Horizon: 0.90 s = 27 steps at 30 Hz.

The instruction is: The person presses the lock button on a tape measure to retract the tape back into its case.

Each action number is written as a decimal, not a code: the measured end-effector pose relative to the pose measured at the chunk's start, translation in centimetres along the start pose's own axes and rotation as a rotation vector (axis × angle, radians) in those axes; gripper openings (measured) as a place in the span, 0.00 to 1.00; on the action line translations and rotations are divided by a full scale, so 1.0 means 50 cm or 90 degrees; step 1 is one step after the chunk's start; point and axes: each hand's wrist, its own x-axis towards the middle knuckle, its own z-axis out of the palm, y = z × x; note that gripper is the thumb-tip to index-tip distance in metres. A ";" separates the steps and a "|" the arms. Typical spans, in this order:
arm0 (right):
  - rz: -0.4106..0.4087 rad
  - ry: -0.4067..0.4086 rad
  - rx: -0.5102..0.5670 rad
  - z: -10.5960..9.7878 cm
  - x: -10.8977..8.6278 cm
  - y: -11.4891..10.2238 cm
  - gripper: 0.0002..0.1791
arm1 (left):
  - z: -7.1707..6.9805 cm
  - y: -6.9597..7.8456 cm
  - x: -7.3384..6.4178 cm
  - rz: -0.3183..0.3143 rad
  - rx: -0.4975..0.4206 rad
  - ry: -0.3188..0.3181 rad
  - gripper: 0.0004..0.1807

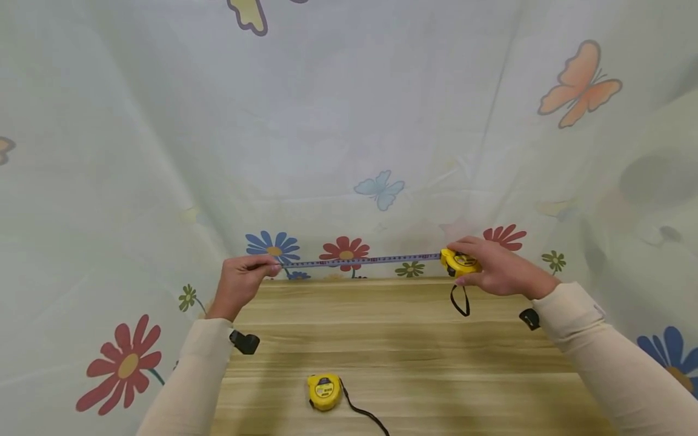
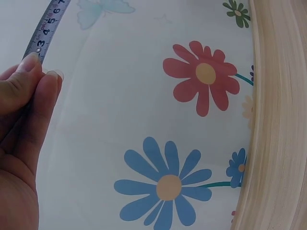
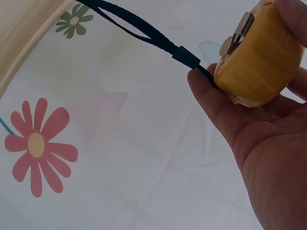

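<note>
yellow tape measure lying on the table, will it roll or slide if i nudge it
The lying tape measure would probably slide rather than roll, since its broad labelled face is turned up. It sits low, so tipping seems unlikely. Its black strap lies in a loose curve, so would likely trail limply.

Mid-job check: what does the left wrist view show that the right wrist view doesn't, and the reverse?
Only left wrist: the left hand pinching the numbered tape blade, and a large blue flower.

Only right wrist: the right hand gripping the yellow tape case, its dark strap, and a faint pink star.

Both: flower-printed sheet and light wooden surface.
</note>
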 end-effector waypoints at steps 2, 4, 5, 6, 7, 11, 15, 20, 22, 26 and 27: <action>0.001 0.001 0.000 0.000 -0.001 -0.001 0.33 | 0.000 0.002 0.001 -0.005 -0.002 -0.001 0.08; -0.003 0.002 0.001 -0.001 0.001 -0.003 0.33 | 0.000 0.004 0.001 -0.010 -0.002 0.000 0.08; -0.004 0.003 0.001 0.000 0.003 -0.003 0.33 | 0.000 0.004 0.001 -0.012 -0.002 0.000 0.07; -0.006 0.002 0.000 0.000 0.004 -0.004 0.33 | 0.000 0.004 0.000 -0.014 -0.004 0.001 0.07; -0.007 0.002 -0.001 0.000 0.005 -0.005 0.33 | 0.000 0.004 0.000 -0.014 -0.004 0.001 0.07; -0.001 -0.004 -0.005 0.001 0.007 -0.005 0.33 | 0.001 0.004 0.001 -0.013 -0.005 0.000 0.07; 0.005 -0.005 -0.003 0.002 0.007 -0.005 0.33 | 0.003 0.005 0.002 -0.009 -0.001 -0.001 0.07; 0.002 -0.004 -0.006 0.001 0.011 -0.011 0.34 | 0.003 0.006 0.001 -0.007 -0.004 0.000 0.07; 0.001 -0.005 -0.008 0.000 0.012 -0.013 0.34 | 0.003 0.006 0.001 -0.004 -0.004 -0.001 0.08; 0.002 -0.005 -0.013 0.001 0.010 -0.015 0.34 | 0.003 0.005 0.001 -0.002 -0.012 -0.005 0.07; 0.003 -0.004 -0.012 0.001 0.010 -0.016 0.34 | 0.003 0.005 0.000 -0.001 -0.013 -0.005 0.07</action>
